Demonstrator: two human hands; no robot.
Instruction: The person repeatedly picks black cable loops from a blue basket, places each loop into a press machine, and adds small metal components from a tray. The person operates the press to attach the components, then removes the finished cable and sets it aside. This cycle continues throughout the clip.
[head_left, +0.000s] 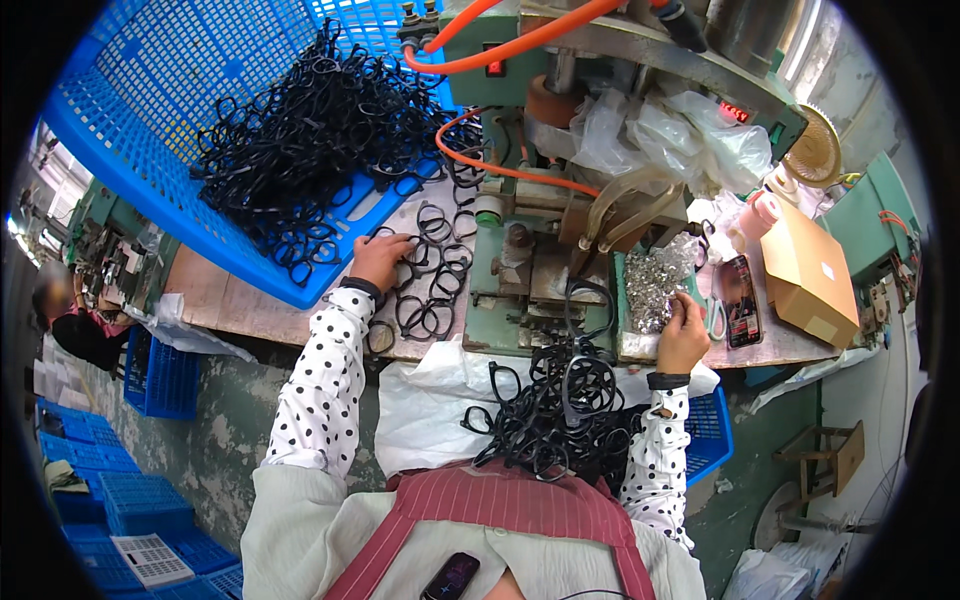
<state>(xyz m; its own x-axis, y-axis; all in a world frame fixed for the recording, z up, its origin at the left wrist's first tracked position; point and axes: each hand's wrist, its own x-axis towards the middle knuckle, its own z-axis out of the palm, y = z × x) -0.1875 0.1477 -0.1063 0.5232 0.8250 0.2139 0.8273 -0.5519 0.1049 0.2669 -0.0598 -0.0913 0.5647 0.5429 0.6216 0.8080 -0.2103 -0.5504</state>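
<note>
The left hand (378,263) lies palm down with its fingers loosely bent, the tips meeting loose black eyeglass frames (430,266) on the table (215,290); whether they have hold of one, I cannot tell. Those frames lie just to the right of the fingertips, between that hand and the green machine (487,260), so the left hand is clearly the nearer one. They point several ways, though a pair close to the table's front edge has its long axis running roughly along that edge. The right hand (683,338), well apart beyond the machine, has thumb and fingertips drawn nearly together at the near right corner of a heap of small silvery metal parts (652,285); whether a piece is pinched there is too small to tell. Between the hands, a single black frame (590,287) shows upright at the machine's front, above a tangled heap of frames (555,420) on the person's lap. The blue crate (250,268), full of more frames, closes off the left hand's outer side, and an orange hose (545,178) crosses the machine farther back. Right of the metal parts, toward the table's right end, are scissors (716,320), a phone (741,300) and a cardboard box (812,280).
</note>
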